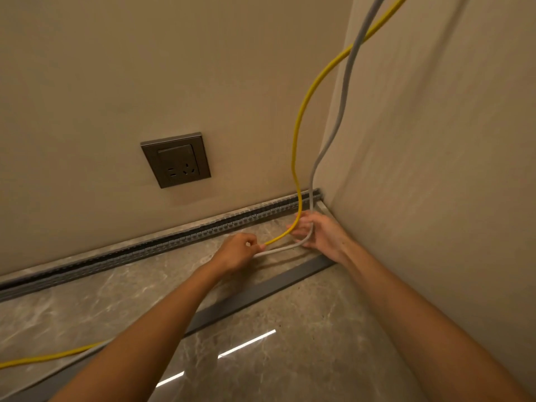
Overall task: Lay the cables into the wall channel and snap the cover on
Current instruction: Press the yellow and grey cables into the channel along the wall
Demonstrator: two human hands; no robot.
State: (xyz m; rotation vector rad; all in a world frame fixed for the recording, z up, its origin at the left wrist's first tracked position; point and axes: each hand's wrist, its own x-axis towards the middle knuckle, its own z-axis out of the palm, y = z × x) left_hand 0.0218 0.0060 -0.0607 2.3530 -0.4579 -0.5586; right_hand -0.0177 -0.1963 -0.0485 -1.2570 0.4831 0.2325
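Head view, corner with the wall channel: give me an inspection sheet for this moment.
Surface: glossy marbled floor, light streaks reflected.
Job's things: slotted wall channel along the wall base, open, no cable in it yet; dark cover strip lying loose on the floor.
Clutter: nothing seen.
Hands: left hand pinching both cables; right hand cupped around them near the corner.
Cables: yellow cable and grey cable hang from above, bend at the hands and trail left across the floor.
Surroundings: beige walls; wall socket above the channel.
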